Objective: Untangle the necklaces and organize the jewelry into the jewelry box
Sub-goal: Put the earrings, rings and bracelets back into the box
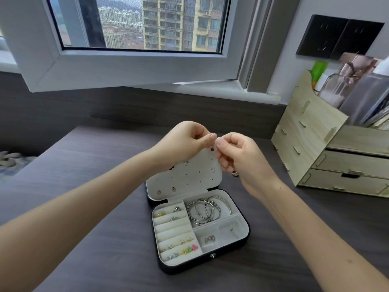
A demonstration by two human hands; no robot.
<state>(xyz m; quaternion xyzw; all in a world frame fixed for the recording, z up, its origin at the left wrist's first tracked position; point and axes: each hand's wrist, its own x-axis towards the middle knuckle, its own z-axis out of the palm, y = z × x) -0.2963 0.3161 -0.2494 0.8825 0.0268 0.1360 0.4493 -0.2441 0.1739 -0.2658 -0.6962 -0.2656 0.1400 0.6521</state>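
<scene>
Left hand (189,140) and right hand (235,152) fingertip to fingertip above the lid (189,178), both pinching a chain (216,139) too fine to make out, dark bead (212,149) dangling below, open black box (229,246) on desk (105,228) beneath, white lining, silver bangles (202,209).

Jewelry box (185,267), open, on table (105,228): 1.
Above its lid (189,180): hands, 2: left hand (185,142), right hand (237,157); small piece (212,149) pinched between them, 1.
Inside it: rings (177,209), 3; coloured pieces (189,249), 3; silver bangles (203,210), tangled, uncountable.
On the lid: pink drop earrings (173,189), 2.
Right of it: wooden organizer (311,144), 1.
</scene>
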